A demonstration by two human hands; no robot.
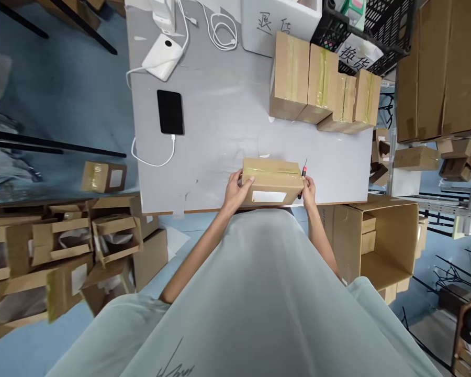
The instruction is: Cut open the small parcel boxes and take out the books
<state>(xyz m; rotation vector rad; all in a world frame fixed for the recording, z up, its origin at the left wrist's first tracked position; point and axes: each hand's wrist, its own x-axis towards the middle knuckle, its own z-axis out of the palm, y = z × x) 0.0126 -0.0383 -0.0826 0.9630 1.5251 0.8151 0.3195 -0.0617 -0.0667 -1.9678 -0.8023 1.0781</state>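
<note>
A taped cardboard box [272,180] with a white label on its near side sits at the front edge of the table. My left hand [235,191] grips its left end, thumb on the near top edge. My right hand [308,192] closes on the right end, fingers partly hidden. Between that hand and the box runs a slim red-and-black tool [304,171] with a thin metal tip pointing away from me. Whether the right fingers also hold this tool, I cannot tell.
Several taped boxes [290,78] stand in a row at the back right, before a white bin [259,26] and a black crate [390,31]. A dark phone [170,112], white charger [163,56] and cables lie left. Open cartons [70,238] flank the table, including a large one [392,235].
</note>
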